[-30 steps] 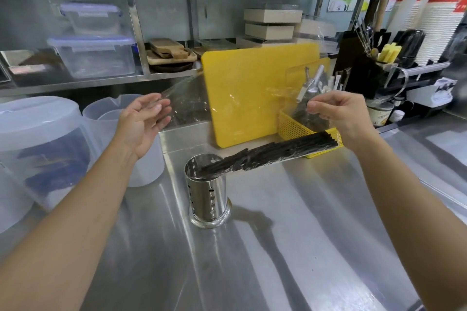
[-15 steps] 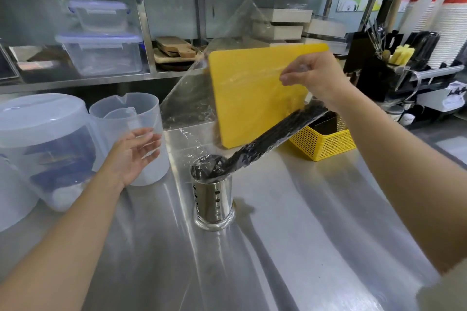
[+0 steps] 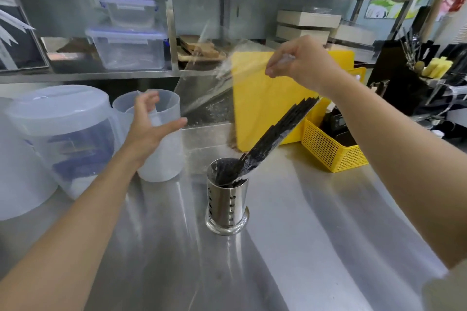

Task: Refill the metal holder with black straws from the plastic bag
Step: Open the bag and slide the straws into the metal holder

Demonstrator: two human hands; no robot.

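Note:
A perforated metal holder [image 3: 227, 206] stands upright on the steel counter [image 3: 316, 247]. A bundle of black straws [image 3: 278, 131] slants down from upper right, its lower ends inside the holder's mouth. The straws lie in a clear plastic bag [image 3: 214, 83], which spreads up and left in front of the yellow board. My right hand [image 3: 300, 63] pinches the bag's upper edge, raised well above the holder. My left hand [image 3: 151, 121] hovers left of the holder with fingers spread, touching nothing.
A yellow cutting board [image 3: 257, 98] leans behind the holder. A yellow mesh basket [image 3: 328, 149] sits to the right. Two translucent pitchers [image 3: 161, 159] and a lidded tub [image 3: 63, 134] stand at left. Shelves with containers run along the back; a black utensil caddy [image 3: 417, 78] is far right.
My right hand has lifted the bag's upper end, tilting the straws from nearly level to steep, and their lower ends have slid into the holder. My left hand dropped, then rose again.

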